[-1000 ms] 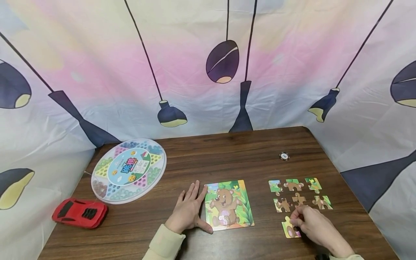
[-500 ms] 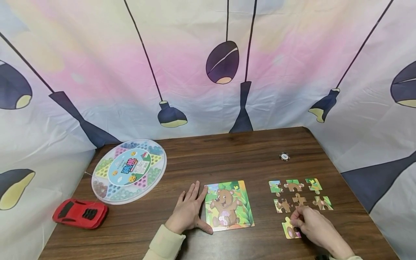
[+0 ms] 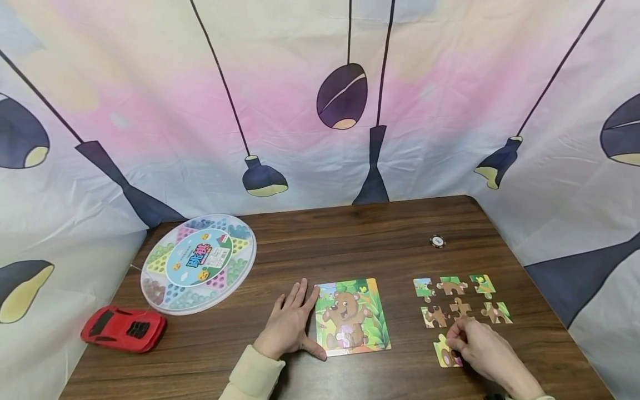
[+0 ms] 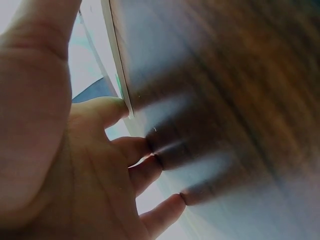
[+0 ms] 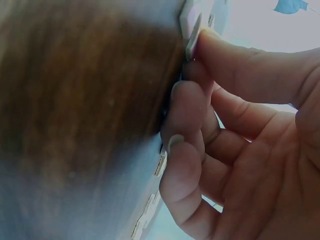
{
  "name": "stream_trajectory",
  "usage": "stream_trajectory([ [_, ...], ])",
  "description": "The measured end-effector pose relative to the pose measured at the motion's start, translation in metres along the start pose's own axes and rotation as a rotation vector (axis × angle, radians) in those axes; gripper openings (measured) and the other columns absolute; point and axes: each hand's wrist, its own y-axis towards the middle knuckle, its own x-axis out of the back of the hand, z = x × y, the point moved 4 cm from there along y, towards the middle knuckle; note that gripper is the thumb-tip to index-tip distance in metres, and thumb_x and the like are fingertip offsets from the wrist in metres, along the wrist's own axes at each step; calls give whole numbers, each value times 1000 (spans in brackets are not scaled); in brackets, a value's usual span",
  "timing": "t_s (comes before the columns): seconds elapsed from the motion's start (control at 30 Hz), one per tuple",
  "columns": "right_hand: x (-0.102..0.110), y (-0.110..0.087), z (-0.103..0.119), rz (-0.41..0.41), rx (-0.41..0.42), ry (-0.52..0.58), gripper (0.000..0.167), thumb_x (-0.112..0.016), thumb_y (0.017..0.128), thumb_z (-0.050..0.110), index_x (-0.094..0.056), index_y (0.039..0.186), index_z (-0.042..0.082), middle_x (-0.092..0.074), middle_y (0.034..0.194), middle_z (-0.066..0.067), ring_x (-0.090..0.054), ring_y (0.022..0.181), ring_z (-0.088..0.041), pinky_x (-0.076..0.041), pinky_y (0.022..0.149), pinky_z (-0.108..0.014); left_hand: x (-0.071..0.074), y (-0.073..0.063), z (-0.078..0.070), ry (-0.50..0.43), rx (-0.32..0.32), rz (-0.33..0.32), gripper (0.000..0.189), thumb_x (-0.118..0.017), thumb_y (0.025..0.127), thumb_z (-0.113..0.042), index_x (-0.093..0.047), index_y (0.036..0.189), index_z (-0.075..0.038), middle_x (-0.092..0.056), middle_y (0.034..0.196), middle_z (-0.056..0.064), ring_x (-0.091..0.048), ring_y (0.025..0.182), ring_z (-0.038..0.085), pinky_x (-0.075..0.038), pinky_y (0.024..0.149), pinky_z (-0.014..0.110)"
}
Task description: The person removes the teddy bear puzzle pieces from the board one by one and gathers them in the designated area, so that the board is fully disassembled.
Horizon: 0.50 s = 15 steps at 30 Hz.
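A square bear picture puzzle [image 3: 352, 316] in a shallow tray lies mid-table in the head view. My left hand [image 3: 290, 322] rests with fingers spread at its left side, the thumb by the near left corner. At right, loose jigsaw pieces lie in spaced rows, among them a brown piece [image 3: 460, 306] and a green-and-yellow piece [image 3: 484, 284]. My right hand [image 3: 482, 350] is over the nearest row, beside a yellow-edged piece [image 3: 442, 353]. In the right wrist view its thumb and index finger pinch a thin, tilted jigsaw piece [image 5: 194, 40]; its printed face is hidden.
A red toy car [image 3: 123, 328] sits at the table's left edge. Behind it lies a round Chinese checkers set [image 3: 235, 289] under a clear cover. A black-and-white poker chip [image 3: 437, 240] lies at the back right. A printed cloth [image 3: 300, 111] hangs behind the table.
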Motion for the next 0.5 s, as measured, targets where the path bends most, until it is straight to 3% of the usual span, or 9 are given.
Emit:
stream_trajectory([
  [0.33, 6, 2, 0, 35, 33, 56, 12, -67, 91, 14, -62, 81, 14, -55, 67, 3, -45, 54, -13, -36, 50, -27, 0, 0, 0, 20, -6, -15, 138, -78, 44, -74, -26, 155, -9, -13, 158, 24, -18, 145, 39, -27, 106, 61],
  [0.5, 11, 3, 19, -10, 72, 75, 14, -67, 93, 26, -62, 84, 15, -54, 67, 5, -46, 51, -10, -36, 49, -26, 0, 0, -1, 20, -5, -17, 139, -78, 44, -74, -26, 155, -8, -13, 158, 25, -19, 144, 39, -27, 107, 61],
])
